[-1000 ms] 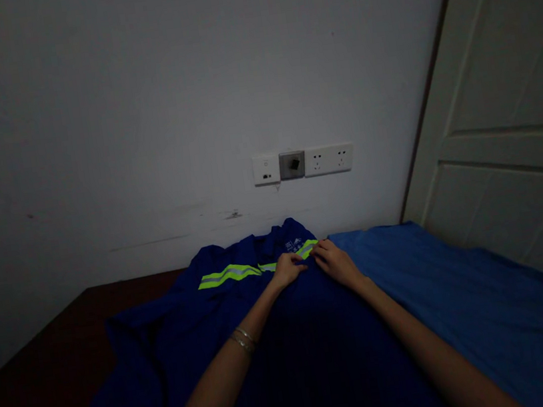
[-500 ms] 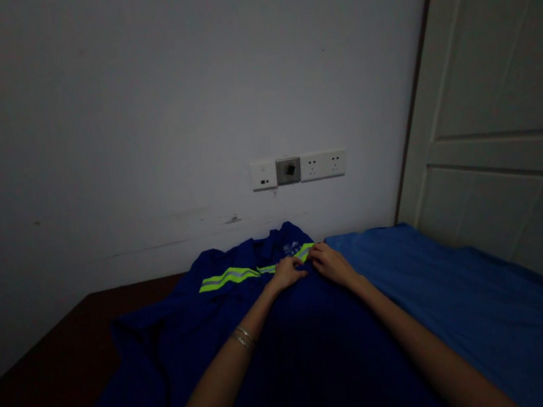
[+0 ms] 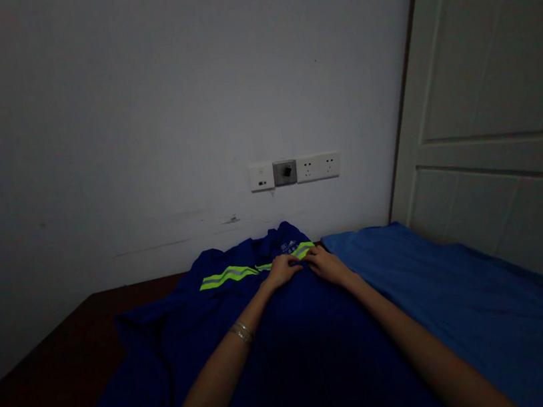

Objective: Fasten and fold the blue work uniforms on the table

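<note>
R hand [image 3: 324,265] (palm dn) on jkt [image 3: 190,312]

Jacket [image 3: 191,316]: blue cloth, matt, creased; stripe [image 3: 228,276] bright yellow-green and grey, smooth. Sheet [image 3: 444,280]: lighter blue cloth, soft-looking, matt. Table [image 3: 69,346]: dark red-brown, possibly wood, dimly lit. Sockets [image 3: 317,167]: white, smooth, apparently plastic. Bracelets [image 3: 242,331]: shiny, metal-like.

Runs deep blue across the jacket [image 3: 208,327] — striped yellow-green and grey on the band [image 3: 228,277], whitish at the print [image 3: 288,247]. Turns lighter blue on the cloth [image 3: 445,287], dark reddish-brown on the table [image 3: 69,346], greyish on wall [image 3: 138,114] and door [image 3: 484,66] — silvery on bracelets [image 3: 242,331].
</note>
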{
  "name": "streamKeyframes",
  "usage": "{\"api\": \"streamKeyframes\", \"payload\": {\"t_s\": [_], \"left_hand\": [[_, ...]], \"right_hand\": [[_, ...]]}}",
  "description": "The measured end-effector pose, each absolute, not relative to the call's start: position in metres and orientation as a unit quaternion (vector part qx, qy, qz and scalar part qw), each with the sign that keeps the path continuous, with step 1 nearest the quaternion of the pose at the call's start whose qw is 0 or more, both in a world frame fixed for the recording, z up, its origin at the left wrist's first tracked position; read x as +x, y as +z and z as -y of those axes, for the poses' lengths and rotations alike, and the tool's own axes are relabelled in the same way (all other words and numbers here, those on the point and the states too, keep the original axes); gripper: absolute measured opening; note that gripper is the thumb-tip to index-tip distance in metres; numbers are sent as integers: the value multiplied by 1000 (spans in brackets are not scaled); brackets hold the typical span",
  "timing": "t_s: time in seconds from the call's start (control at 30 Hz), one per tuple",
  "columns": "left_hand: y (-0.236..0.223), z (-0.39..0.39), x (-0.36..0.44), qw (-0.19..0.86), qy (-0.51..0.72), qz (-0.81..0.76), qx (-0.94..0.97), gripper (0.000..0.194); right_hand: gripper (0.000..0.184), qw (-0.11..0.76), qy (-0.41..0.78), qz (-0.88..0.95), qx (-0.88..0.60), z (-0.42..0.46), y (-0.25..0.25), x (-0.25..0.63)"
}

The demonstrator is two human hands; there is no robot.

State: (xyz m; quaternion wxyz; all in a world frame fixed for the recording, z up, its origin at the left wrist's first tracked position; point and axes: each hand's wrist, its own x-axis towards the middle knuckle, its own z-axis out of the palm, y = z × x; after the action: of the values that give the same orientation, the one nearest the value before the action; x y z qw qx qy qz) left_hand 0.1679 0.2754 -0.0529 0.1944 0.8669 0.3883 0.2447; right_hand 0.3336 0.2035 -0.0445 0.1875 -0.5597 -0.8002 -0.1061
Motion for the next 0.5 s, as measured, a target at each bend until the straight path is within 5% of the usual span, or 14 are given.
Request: {"api": "streamKeyframes", "payload": {"t_s": [0.5], "left_hand": [[-33,-254,154,239,370,-275,855,35]], "right_hand": [[37,161,-156,809,-544,-199,-37,333]]}}
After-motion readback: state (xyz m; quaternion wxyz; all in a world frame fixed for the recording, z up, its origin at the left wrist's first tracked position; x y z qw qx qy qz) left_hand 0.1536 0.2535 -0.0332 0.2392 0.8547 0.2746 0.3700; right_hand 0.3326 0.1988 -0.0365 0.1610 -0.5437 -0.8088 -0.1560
